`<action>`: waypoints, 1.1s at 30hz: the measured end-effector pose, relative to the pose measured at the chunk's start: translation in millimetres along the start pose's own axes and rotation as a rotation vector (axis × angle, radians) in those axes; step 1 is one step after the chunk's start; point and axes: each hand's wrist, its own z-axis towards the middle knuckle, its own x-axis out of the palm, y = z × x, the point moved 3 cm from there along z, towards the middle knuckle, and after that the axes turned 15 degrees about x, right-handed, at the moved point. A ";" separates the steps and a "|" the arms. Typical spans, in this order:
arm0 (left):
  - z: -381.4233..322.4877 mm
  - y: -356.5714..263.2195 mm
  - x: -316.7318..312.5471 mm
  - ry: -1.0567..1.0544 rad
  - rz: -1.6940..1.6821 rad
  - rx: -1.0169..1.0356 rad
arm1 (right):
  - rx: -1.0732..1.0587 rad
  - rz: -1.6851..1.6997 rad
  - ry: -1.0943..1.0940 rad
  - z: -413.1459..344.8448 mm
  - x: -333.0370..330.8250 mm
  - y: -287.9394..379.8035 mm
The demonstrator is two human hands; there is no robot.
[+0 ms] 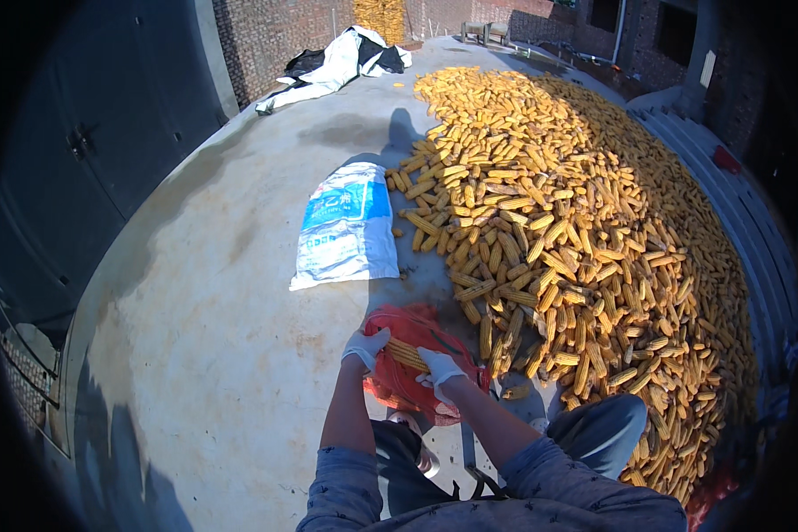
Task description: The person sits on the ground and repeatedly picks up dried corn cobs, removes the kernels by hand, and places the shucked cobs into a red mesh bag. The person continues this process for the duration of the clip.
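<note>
An ear of corn [407,354], husked and yellow, is held between my two white-gloved hands. My left hand [367,347] grips its upper left end, and my right hand [441,371] has hold of the lower right end. Directly beneath it, a red mesh sack [405,387] sits on the concrete in front of my legs; its contents are mostly hidden. Just right of the sack spreads a large pile of corn ears [572,266]. Beyond my hands a white and blue woven sack [347,226] with printed writing lies flat on the ground.
A single corn ear [516,392] lies near my right knee. White and black sheeting [336,66] is heaped by the brick wall [256,46]. Dark metal doors [100,113] stand at left. Ridged grey panels [711,179] border the pile on the right.
</note>
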 end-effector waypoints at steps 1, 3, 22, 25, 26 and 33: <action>1.8 -11.4 14.9 0.166 0.129 0.017 | -0.015 0.003 -0.007 3.6 -8.7 0.2; 5.9 -10.1 23.9 0.224 0.190 0.036 | -0.039 -0.003 -0.011 8.8 -12.1 -3.5; -35.8 -43.8 -60.9 -0.242 -1.013 -0.160 | 0.178 -0.132 -0.297 67.7 -24.0 -31.8; -38.0 -48.7 -62.3 -0.272 -1.057 -0.138 | 0.169 -0.126 -0.243 80.4 -4.0 -16.9; -41.3 -46.5 -65.9 -0.269 -1.112 -0.118 | 0.161 -0.117 -0.155 74.6 7.6 -17.3; -65.3 -100.3 -62.2 -0.198 -1.172 -0.119 | 0.080 -0.190 -0.083 108.3 -14.6 -19.6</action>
